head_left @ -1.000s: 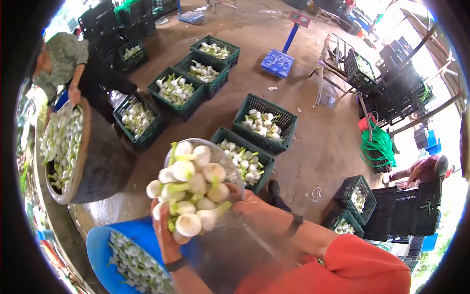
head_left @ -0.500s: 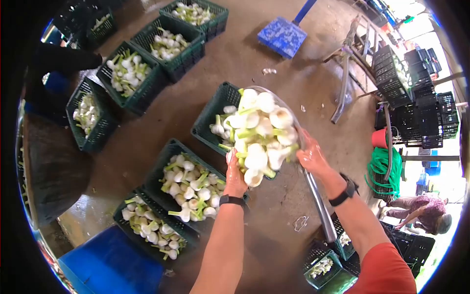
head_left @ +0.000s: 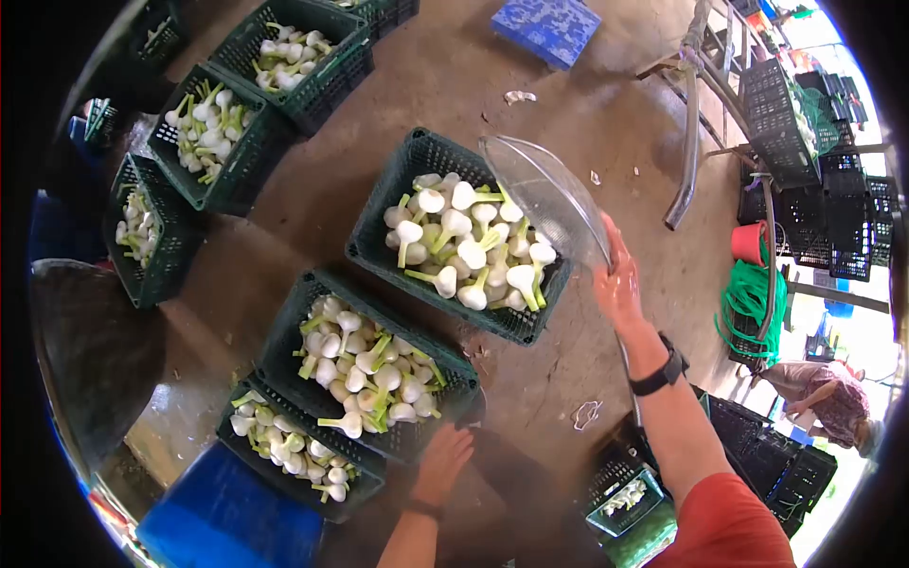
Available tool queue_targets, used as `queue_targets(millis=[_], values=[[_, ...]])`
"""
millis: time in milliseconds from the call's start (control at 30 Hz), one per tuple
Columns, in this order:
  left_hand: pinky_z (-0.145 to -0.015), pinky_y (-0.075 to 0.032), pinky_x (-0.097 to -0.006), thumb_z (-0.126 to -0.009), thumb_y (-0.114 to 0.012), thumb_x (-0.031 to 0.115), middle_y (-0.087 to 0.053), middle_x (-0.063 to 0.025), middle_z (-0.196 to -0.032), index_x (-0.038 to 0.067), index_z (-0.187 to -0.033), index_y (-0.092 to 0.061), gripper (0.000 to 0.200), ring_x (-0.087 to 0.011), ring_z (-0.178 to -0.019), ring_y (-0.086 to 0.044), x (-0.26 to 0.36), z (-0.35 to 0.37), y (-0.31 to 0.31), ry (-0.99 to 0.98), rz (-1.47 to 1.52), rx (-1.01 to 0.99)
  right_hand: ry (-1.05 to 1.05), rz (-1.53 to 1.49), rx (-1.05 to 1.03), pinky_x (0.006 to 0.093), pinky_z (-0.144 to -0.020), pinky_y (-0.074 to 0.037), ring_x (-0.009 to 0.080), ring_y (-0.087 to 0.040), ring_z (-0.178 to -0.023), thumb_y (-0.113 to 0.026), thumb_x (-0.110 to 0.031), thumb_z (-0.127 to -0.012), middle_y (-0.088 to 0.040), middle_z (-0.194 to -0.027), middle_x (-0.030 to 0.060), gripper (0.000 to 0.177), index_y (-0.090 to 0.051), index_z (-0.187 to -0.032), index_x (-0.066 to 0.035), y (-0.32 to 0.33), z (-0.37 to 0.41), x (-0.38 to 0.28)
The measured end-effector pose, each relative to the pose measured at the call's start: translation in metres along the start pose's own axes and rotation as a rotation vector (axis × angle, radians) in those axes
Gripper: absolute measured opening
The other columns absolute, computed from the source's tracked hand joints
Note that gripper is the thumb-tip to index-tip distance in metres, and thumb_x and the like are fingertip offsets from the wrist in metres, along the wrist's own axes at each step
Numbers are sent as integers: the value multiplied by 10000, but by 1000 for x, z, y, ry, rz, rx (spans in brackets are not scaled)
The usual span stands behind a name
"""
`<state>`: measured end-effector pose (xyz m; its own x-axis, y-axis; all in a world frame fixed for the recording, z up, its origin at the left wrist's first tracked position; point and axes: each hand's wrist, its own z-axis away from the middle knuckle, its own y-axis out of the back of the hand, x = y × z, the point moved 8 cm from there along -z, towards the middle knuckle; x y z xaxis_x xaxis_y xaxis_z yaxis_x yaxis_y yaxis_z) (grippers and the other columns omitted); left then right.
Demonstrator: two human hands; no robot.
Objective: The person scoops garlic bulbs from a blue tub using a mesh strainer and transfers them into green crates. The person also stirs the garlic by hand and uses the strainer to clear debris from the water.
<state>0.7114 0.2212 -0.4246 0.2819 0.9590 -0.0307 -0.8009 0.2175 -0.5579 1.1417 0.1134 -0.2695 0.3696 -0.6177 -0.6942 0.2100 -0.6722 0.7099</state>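
Observation:
My right hand [head_left: 617, 292] grips the rim of a wire-mesh strainer [head_left: 551, 197], whose long metal handle runs down behind my forearm. The strainer is tipped on its side over the right end of a dark green crate [head_left: 386, 204] and looks emptied. White garlic bulbs [head_left: 473, 251] with green stems fill that crate. Lower in the view, my left hand [head_left: 443, 462] is off the strainer, its fingers stretched out and nothing in them. It hovers near the corner of a second green crate [head_left: 312, 293] of garlic.
More garlic crates stand at upper left [head_left: 275, 142] and lower left, beside a blue container [head_left: 227, 521]. A blue shovel blade [head_left: 547, 28] lies at the top. Metal-legged frames, stacked black crates [head_left: 833, 227], green strapping [head_left: 753, 303] and a bending person [head_left: 824, 398] are on the right.
The garlic has gone from the strainer into the crate below. The strainer has tipped up on its side. My left hand has let go and moved down, while my right hand still grips the rim.

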Motion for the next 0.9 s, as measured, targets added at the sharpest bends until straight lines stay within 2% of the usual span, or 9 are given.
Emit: queue_targets(millis=[133,200,233,367,433,567,633,767,900], values=[[-945,-442,-446,-897,-566,205,-550,-191,-1168,59,-1192,-486,339,-323,-1094,-543,8,54,54,-8,-55,255,-75,95,-71,409,-1035,-368,365,-426,-1243,-434,146,-639,-429,-1368,179,794,-366,-1383,-124,-33,17,-30],[-934,-450,-439,-893,-569,195,-551,-189,-1162,58,-1190,-485,339,-321,-1086,-546,9,74,73,-13,-41,310,-327,385,-331,392,-1025,-371,355,-409,-1265,-463,152,-694,-386,-1404,188,794,-358,-1397,-201,-78,31,-11],[-924,-457,-432,-888,-573,185,-553,-187,-1155,57,-1189,-485,338,-320,-1078,-549,8,85,84,-11,-34,362,-252,477,-336,389,-1004,-392,351,-424,-1252,-485,146,-686,-378,-1410,184,833,-345,-1401,-258,-90,33,-17],[-894,-478,-407,-883,-579,164,-564,-175,-1136,49,-1180,-489,331,-305,-1046,-570,2,114,107,-36,-14,406,-301,519,-375,388,-1026,-367,335,-432,-1253,-443,142,-669,-405,-1390,191,818,-359,-1399,-216,-100,29,-26],[-866,-495,-365,-887,-582,154,-581,-161,-1113,35,-1186,-487,335,-269,-1002,-595,-5,129,135,-8,-113,452,82,340,-251,386,-1046,-353,325,-430,-1256,-435,146,-674,-438,-1371,166,772,-373,-1387,-143,-86,27,-26],[-845,-503,-321,-888,-602,158,-602,-135,-1102,20,-1217,-475,379,-212,-983,-606,30,191,130,-140,-204,443,94,269,-236,359,-1088,-285,306,-396,-1287,-362,159,-651,-458,-1348,173,717,-420,-1339,-37,-72,43,-73],[-844,-503,-320,-888,-602,152,-605,-130,-1096,20,-1212,-480,370,-210,-981,-608,47,227,145,-202,-176,511,-129,181,-186,336,-1065,-320,281,-435,-1258,-389,113,-673,-472,-1337,157,682,-404,-1344,-6,-58,66,-92],[-791,-510,-288,-890,-597,124,-627,-105,-1049,27,-1179,-518,315,-185,-927,-623,87,309,172,-431,-206,622,-631,-647,-291,371,-856,-516,296,-503,-1157,-476,45,-686,-414,-1347,166,743,-328,-1402,-88,-90,148,-165],[-678,-496,-248,-874,-613,102,-645,-79,-965,24,-1150,-542,295,-134,-787,-619,126,419,202,-691,-234,767,-689,-835,-567,434,-788,-550,340,-530,-1093,-503,21,-678,-383,-1344,208,790,-274,-1423,-111,-152,212,-289]])
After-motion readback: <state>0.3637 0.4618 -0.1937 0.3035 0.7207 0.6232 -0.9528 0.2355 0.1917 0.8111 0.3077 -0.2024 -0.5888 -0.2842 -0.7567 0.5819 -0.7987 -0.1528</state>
